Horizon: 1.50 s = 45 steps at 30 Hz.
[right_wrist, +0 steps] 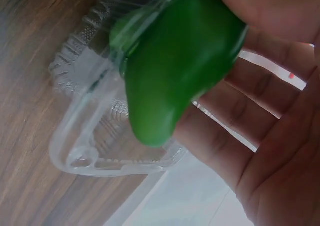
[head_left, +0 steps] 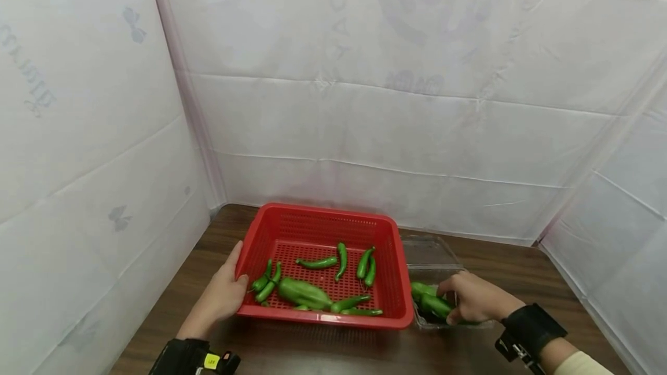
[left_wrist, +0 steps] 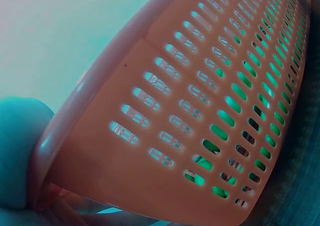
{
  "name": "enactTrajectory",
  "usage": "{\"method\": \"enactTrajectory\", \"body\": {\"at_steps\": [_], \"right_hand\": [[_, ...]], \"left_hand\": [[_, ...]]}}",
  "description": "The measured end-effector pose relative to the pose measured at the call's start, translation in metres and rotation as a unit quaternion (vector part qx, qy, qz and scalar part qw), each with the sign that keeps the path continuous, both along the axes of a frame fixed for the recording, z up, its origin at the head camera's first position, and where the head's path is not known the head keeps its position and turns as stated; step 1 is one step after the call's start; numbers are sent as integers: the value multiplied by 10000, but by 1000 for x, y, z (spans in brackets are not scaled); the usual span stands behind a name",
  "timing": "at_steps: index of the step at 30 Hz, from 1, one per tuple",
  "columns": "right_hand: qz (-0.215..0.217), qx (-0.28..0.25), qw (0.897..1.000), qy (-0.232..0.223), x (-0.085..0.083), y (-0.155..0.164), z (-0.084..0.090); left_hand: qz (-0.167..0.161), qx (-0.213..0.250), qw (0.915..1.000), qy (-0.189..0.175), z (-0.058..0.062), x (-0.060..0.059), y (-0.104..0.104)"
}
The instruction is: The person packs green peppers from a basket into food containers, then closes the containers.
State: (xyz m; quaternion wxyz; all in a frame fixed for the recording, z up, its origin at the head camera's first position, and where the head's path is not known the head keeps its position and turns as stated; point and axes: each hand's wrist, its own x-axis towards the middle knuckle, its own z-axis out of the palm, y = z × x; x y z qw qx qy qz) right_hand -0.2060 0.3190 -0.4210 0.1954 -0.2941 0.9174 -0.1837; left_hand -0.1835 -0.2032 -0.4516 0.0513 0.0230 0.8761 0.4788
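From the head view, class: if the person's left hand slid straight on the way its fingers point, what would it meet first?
The left hand already rests against the left wall of the red basket; pushing on, it would likely press that wall, with the green peppers just inside. Depth is unclear.

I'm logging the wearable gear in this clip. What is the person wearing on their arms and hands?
Both hands are bare. The left hand has a black wrist unit with a small yellow label. The right hand has a black wristband with a buckle, then a cream sleeve.
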Motion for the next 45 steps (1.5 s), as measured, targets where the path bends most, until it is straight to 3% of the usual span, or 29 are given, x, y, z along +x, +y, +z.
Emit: {"method": "enactTrajectory", "body": {"at_steps": [8, 19, 33, 45], "right_hand": [[197, 16, 9993, 307, -2, -1, -9], [-12, 66, 9998, 213, -2, 4, -10], [-18, -365, 9993, 79, 1, 5, -19], [64, -282, 9991, 303, -2, -2, -21]], "left_hand": [[-21, -27, 10000, 15, -2, -1, 0], [-28, -92, 10000, 9, -2, -2, 0], [-6, -145, 9999, 3, 2, -2, 1], [59, -97, 9998, -133, 1, -2, 0]]}}
